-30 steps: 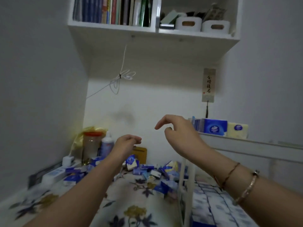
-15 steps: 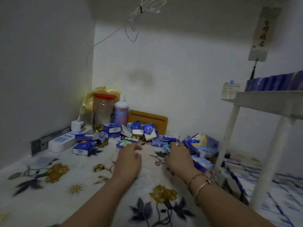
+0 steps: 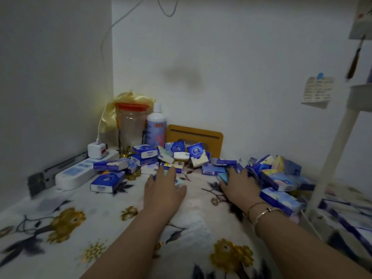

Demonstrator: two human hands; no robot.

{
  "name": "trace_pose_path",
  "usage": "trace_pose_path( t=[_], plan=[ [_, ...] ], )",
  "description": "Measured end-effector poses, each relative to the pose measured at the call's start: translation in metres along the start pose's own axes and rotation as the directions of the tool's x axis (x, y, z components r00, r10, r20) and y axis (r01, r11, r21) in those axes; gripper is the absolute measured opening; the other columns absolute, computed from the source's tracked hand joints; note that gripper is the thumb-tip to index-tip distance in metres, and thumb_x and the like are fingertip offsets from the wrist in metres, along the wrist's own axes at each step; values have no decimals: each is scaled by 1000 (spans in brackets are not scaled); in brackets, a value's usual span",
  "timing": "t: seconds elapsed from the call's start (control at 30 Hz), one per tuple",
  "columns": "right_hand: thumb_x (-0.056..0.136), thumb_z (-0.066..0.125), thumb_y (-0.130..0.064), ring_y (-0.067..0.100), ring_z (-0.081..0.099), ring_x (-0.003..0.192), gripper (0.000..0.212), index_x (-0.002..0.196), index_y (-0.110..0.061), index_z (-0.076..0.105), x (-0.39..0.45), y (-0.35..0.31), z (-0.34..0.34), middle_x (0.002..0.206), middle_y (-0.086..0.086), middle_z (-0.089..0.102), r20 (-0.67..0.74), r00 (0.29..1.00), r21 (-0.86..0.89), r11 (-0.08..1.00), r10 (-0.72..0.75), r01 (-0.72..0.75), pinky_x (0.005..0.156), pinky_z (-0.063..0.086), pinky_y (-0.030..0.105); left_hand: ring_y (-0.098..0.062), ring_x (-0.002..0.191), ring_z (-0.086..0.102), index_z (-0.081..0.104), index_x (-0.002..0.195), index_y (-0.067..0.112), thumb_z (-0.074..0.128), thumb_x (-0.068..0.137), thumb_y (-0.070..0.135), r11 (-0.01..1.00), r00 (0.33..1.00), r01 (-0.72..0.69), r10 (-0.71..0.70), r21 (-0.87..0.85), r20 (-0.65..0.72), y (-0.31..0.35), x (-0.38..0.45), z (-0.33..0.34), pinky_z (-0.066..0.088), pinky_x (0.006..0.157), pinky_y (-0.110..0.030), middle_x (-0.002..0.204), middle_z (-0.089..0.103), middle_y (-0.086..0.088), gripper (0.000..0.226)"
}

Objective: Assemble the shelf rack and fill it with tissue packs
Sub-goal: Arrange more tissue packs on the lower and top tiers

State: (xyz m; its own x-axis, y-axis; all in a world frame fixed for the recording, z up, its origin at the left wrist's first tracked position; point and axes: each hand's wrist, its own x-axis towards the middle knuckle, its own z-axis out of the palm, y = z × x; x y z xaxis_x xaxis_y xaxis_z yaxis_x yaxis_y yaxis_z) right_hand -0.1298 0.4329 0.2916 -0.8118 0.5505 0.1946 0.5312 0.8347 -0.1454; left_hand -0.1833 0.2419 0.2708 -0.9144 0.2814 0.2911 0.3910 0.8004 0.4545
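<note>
Several small blue and white tissue packs [image 3: 145,155] lie heaped on the flowered tabletop [image 3: 70,224] near the back wall. My left hand [image 3: 164,190] lies palm down over one pack [image 3: 179,183], fingers stretched forward. My right hand [image 3: 240,186], with bracelets at the wrist, reaches into the right side of the heap, and its fingers curl round a light blue pack [image 3: 223,177]. The white shelf rack [image 3: 332,158] stands at the right edge. Its lower tier [image 3: 354,220] holds rows of packs; its upper tier [image 3: 360,95] is cut off by the frame.
A white power strip [image 3: 80,172] with a plugged charger lies along the left wall. In the corner stand a red-lidded jar [image 3: 130,125], a white bottle [image 3: 156,125] and a yellow bag. An orange board [image 3: 201,135] leans on the back wall. A paper note [image 3: 317,91] hangs there.
My view has dropped from the wall shelf to the tabletop. Both hands came down from mid-air onto the heap of packs and have spread apart, the right one closing on a light blue pack.
</note>
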Motion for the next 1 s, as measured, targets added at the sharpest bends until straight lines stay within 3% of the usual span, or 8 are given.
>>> trace_pose_path(
  t=[0.1,0.17,0.3,0.47,0.57,0.73,0.87,1.0],
  plan=[
    [89,54,-46,35,51,114,49,128,-18,42,-8,-6,-5,133,17,43,-7,995,58,993,-103,104,90,48,39,-28,106,43,38,95,23,64,81,47,987,1000,24,-27,-156,-16,8,-8,-9,42,83,-35,109,47,-3,38],
    [87,58,-45,30,55,106,44,121,-17,48,-19,-9,-12,124,13,49,-3,985,123,978,-170,169,84,49,36,-26,105,40,39,91,22,68,76,43,970,998,67,-62,-234,26,17,-15,-14,38,78,-33,102,44,-1,40],
    [88,56,-37,22,57,100,37,119,-16,57,-51,-9,-26,113,7,61,-87,971,330,914,-221,237,73,43,30,-27,103,46,39,95,26,70,68,46,926,996,72,-45,-372,82,33,-33,-19,42,80,-36,106,45,0,45],
    [96,46,-35,24,58,104,38,124,-13,58,-95,-1,-43,119,10,62,-148,973,517,825,-177,229,77,47,34,-22,107,32,42,113,34,70,73,28,967,994,-90,104,-238,45,44,-70,-29,34,83,-31,109,27,4,49],
    [97,45,-36,27,58,108,37,126,-14,56,-124,9,-58,127,10,59,-157,976,625,750,-150,216,84,54,45,-19,107,34,53,98,33,68,75,23,947,990,-130,140,-294,13,52,-97,-33,32,83,-29,106,31,5,29],
    [96,49,-36,25,58,109,34,122,-15,56,-171,25,-84,131,6,53,-107,983,725,665,-149,180,74,59,43,-14,106,47,55,72,24,71,76,20,858,983,-175,130,-484,-127,73,-132,-49,45,82,-29,101,44,6,16],
    [95,52,-38,23,63,98,31,116,-16,58,-196,35,-104,125,3,54,-144,982,786,588,-122,188,63,61,39,-7,104,50,57,85,23,71,75,16,785,935,-354,286,-509,-209,94,-157,-72,39,75,-15,106,49,6,19],
    [94,52,-41,22,63,90,31,109,-15,61,-218,55,-125,121,2,56,-110,985,813,558,-133,166,46,56,29,0,113,47,45,126,37,75,74,29,756,830,-554,530,-347,-171,103,-185,-92,46,87,-22,124,47,16,60]
  ],
)
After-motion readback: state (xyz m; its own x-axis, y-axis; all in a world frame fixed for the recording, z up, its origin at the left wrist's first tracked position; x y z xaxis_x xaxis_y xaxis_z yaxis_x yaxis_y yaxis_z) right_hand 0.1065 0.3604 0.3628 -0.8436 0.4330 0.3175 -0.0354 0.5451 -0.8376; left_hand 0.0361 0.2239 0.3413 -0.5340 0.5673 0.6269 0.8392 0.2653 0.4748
